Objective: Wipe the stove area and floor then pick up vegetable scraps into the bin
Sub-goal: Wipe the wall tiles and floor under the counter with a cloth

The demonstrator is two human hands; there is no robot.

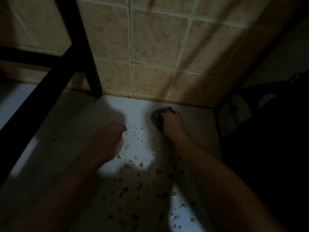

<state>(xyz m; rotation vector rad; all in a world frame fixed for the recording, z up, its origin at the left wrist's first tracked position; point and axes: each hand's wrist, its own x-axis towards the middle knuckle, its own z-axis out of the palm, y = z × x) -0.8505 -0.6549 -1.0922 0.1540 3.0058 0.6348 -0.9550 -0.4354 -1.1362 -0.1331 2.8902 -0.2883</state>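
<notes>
Spreading across the glossy white floor (138, 108) nearest the camera, small yellow-brown vegetable scraps (141, 164) lie in a loose scatter. They run from about 5 o'clock up through the middle of the view. The scraps are tiny irregular crumbs, mixed with pale wet-looking droplets that glint where a patch of light falls. In the shadowed parts they read only as dark specks.

Two bare forearms reach in from 7 and 4 o'clock. The left hand (108, 139) hovers just left of centre at the edge of the scatter, back upward and fingers bent down towards the floor. Whether it pinches anything I cannot tell, since the fingertips are hidden.

Farther off, at about 1 o'clock from centre, the right hand (172, 123) is curled tightly round a crumpled grey cloth (157, 118). It presses the cloth onto the floor close to the base of the wall, just beyond the last scraps.

At 3 o'clock a dark bag with a pale printed patch (234, 114) sits on the floor in deep shadow. At 10 o'clock a black metal frame leg (87, 47) stands on the floor against the beige square-tiled wall (158, 47), which fills the far half.
</notes>
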